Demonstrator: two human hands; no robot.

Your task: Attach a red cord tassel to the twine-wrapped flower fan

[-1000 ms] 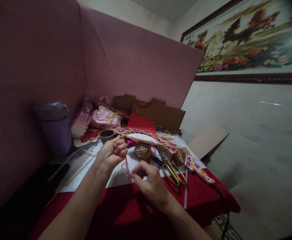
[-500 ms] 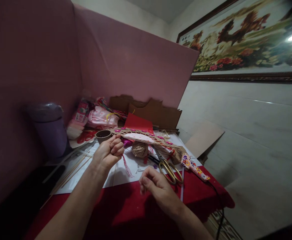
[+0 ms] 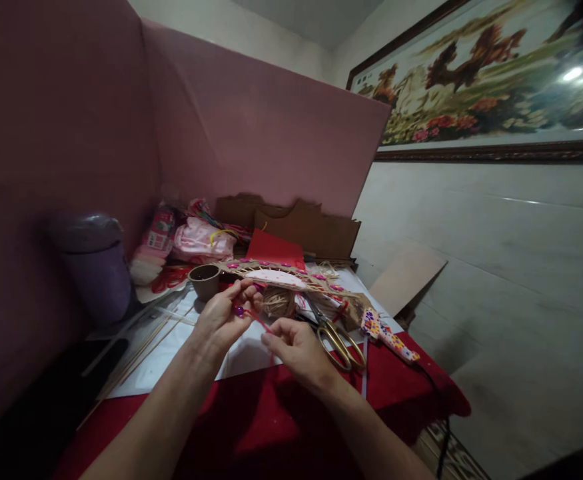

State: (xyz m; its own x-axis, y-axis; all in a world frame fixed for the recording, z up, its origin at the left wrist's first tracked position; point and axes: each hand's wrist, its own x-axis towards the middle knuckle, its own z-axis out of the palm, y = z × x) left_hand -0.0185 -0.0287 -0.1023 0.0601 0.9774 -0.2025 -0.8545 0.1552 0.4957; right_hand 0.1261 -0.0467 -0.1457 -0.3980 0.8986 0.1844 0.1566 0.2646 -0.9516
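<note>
Apparently, the work is unfinished: left hand point(image 3: 225, 321), fingers half-curled, holds purple bead point(image 3: 240, 311); right of it, right hand point(image 3: 298, 352) pinches pink thread point(image 3: 260, 323).

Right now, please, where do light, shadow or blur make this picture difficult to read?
Head view: bright glare spots on the framed picture; head view: dark shadows below the left hand and right hand on the red cloth; head view: the purple container looks soft-edged, and the lower left corner is nearly black.
</note>
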